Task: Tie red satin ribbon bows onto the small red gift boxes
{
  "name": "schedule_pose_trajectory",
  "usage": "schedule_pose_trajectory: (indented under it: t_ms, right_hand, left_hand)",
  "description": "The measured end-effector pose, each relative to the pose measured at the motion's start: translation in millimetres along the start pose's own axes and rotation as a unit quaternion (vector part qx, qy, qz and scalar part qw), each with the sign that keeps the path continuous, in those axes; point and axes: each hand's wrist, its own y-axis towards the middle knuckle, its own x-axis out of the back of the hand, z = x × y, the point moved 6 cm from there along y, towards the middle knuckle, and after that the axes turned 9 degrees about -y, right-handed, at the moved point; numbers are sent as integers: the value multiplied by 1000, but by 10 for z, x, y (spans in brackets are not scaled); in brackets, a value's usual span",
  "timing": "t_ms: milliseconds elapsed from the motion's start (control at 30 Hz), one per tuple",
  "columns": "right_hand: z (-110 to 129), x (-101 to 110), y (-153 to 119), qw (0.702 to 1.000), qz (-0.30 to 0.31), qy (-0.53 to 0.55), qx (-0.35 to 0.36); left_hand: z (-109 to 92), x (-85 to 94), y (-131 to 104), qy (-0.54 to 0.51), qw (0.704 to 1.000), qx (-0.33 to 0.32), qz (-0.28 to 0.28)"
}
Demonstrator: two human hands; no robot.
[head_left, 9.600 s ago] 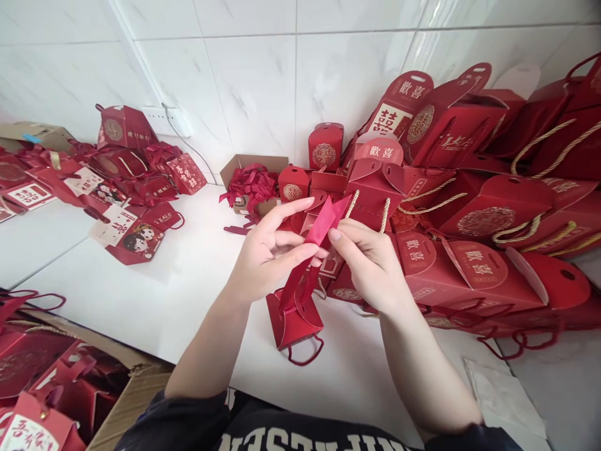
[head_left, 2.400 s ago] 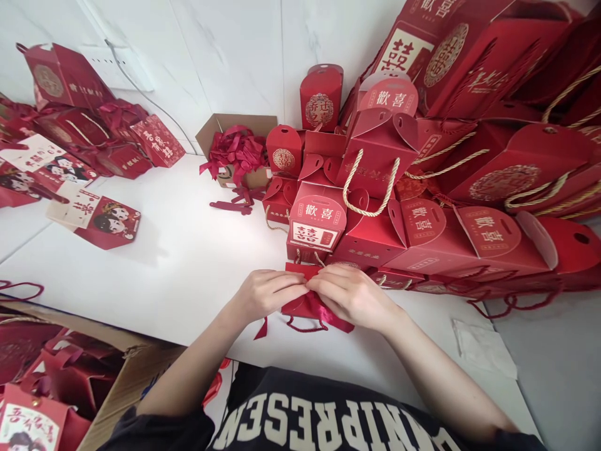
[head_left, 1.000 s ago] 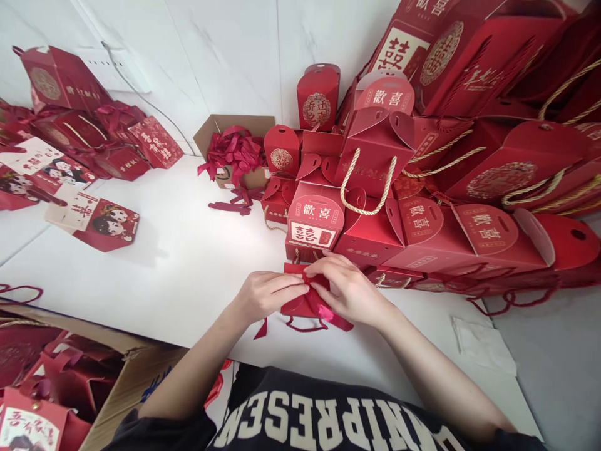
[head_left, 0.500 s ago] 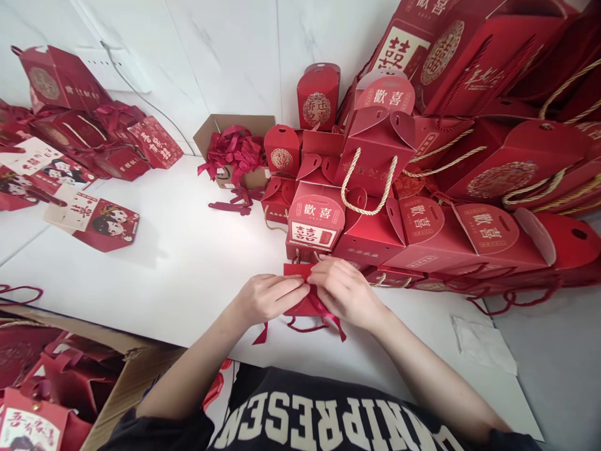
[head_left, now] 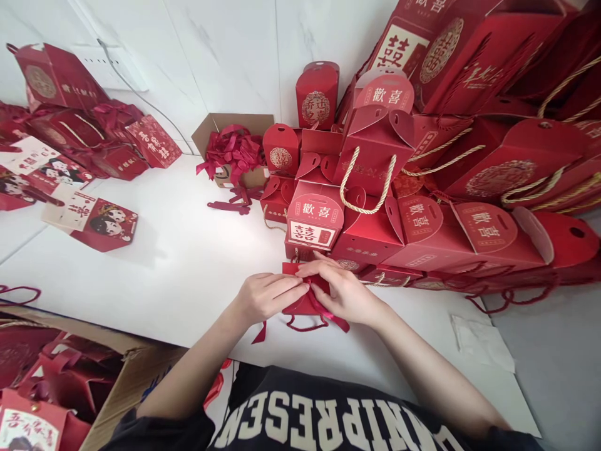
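Observation:
A small red gift box (head_left: 300, 305) with a dark red cord handle sits on the white table in front of me, partly covered by my hands. A red satin ribbon (head_left: 325, 311) lies across its top, one tail hanging at the left and another at the right. My left hand (head_left: 267, 295) pinches the ribbon at the middle of the box top, fingers pressed together. My right hand (head_left: 342, 289) reaches over from the right, its fingers bent around the same spot. Its fingertips are close to the ribbon, and the exact contact there is partly hidden.
Stacked red gift boxes (head_left: 370, 244) fill the back and right. A cardboard box (head_left: 201, 131) of ribbons stands by the wall. Finished-looking boxes (head_left: 89, 216) lie at left. A carton (head_left: 126, 388) of red boxes is at lower left, a white tissue (head_left: 481, 341) at right.
My right hand has shifted slightly left over the box top, and its fingers have spread a little apart. My left hand keeps its pinch at the ribbon's middle.

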Motion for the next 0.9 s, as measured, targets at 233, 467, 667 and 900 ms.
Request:
schedule_pose_trajectory:
  t_ms: [233,467,667,900]
  right_hand:
    - [21,-4,-22,997,-77,-14,-13]
    - [76,-11,29,997,-48,44,-52]
    - [106,34,26,998,45,19,-50]
    - [181,255,-27,986,-76,-145,11]
  left_hand:
    - [32,-7,-34,-17,1000,15,0]
    - [29,-32,-15,-31,999,10,11]
    - [35,-46,-29,-30,999,18,18]
    - [42,-57,-48,-34,999,19,24]
